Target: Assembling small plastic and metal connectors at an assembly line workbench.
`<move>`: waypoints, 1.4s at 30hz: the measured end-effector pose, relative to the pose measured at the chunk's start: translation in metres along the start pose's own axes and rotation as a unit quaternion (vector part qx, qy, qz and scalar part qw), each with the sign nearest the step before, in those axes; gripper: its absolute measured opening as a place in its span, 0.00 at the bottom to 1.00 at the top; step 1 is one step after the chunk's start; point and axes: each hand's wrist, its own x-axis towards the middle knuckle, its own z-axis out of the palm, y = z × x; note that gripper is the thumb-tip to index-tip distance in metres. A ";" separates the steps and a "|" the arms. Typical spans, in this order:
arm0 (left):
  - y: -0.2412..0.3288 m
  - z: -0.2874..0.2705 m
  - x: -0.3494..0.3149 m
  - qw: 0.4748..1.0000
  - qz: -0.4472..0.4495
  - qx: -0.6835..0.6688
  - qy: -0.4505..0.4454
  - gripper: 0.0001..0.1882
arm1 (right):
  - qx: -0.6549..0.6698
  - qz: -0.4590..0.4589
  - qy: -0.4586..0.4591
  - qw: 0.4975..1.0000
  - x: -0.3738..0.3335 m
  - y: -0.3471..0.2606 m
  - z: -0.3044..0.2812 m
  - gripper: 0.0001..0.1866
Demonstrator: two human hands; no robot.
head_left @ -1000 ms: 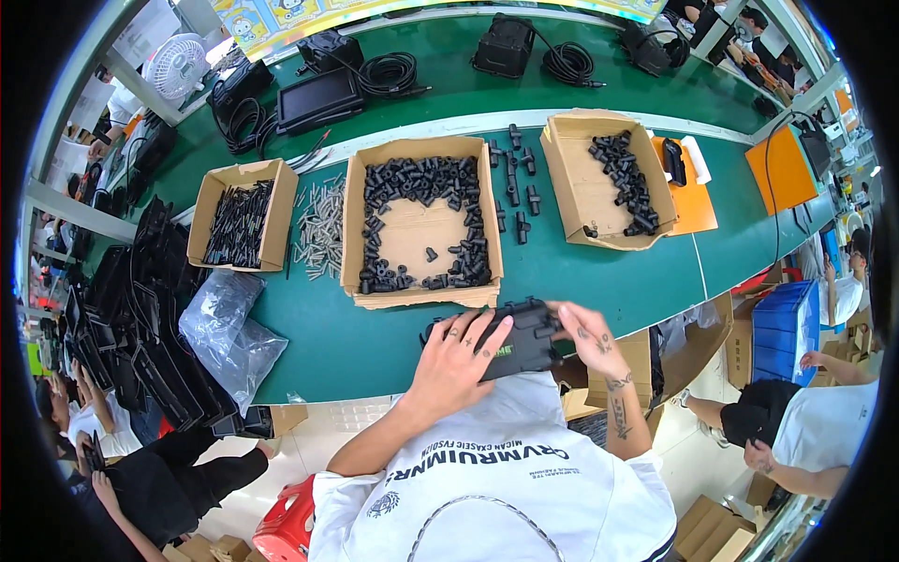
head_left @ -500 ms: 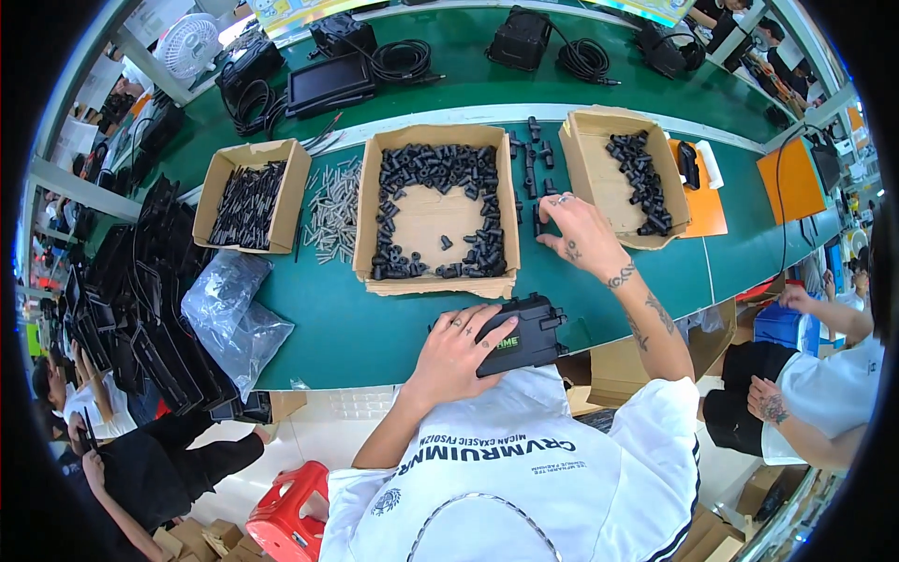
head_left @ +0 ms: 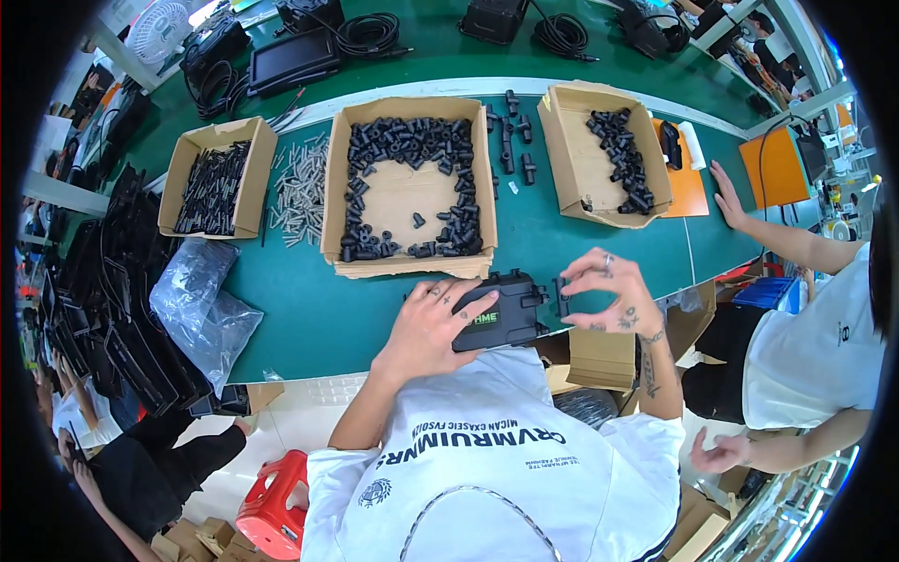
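Observation:
My left hand point(head_left: 426, 328) is wrapped over the left part of a flat black plastic case point(head_left: 513, 318) with green lettering, at the front edge of the bench. Between the thumb and fingers of my right hand point(head_left: 618, 295) is a small narrow black plastic piece point(head_left: 562, 297). It stands just off the case's right side, where small hinge-like lugs stick out. Beyond my hands, a shallow cardboard box point(head_left: 409, 269) holds many short black T-shaped fittings. A few similar black pieces point(head_left: 507, 150) lie in a row on the green bench to its right.
Another cardboard box point(head_left: 555, 140) at the right holds black fittings; one at the left point(head_left: 251, 201) holds thin black rods. Metal pins point(head_left: 302, 192) lie between boxes. A clear plastic bag point(head_left: 201, 300) and stacked black shells point(head_left: 103, 290) are at the left. A co-worker's hand point(head_left: 729, 195) rests at the right.
My right hand has come back from the row of black pieces to the case's right side, carrying a small black piece. My left hand stays on the case. The co-worker's hand now rests on the bench.

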 end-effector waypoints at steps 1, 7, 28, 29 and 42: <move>0.000 0.000 0.000 1.000 -0.001 -0.004 -0.001 0.41 | 0.005 0.006 -0.003 1.000 -0.006 0.002 0.006 0.19; -0.001 0.004 0.001 1.000 -0.002 -0.006 0.010 0.41 | 0.025 0.015 -0.001 1.000 -0.011 -0.002 0.019 0.21; 0.000 0.004 -0.001 1.000 0.001 -0.003 -0.005 0.42 | 0.101 0.094 -0.007 0.990 -0.029 0.008 0.042 0.25; 0.000 0.004 -0.001 1.000 -0.001 -0.002 -0.005 0.42 | 0.086 0.070 0.003 0.994 -0.027 0.008 0.042 0.23; 0.002 0.003 0.000 1.000 -0.009 -0.004 -0.013 0.42 | 0.021 0.077 0.059 0.995 -0.024 -0.010 0.052 0.20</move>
